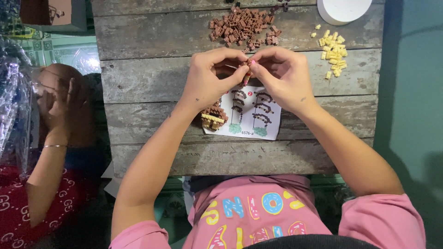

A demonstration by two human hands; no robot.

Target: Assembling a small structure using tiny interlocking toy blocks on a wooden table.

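Both hands are pinching a small brown brick strip (247,74) together.
The left hand (210,76) and right hand (281,76) are grasping it above the white instruction sheet (270,122); a brown brick pile (242,25) is lying far on the weathered wooden desk (147,83).

Instruction sheet (251,115) on the wooden table (152,78), two brick piles (242,26) (333,51) beyond, small model (213,117) at its left edge.

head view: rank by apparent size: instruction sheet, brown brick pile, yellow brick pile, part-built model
1. instruction sheet, partly hidden by the hands
2. brown brick pile
3. yellow brick pile and part-built model: look alike, not ranked
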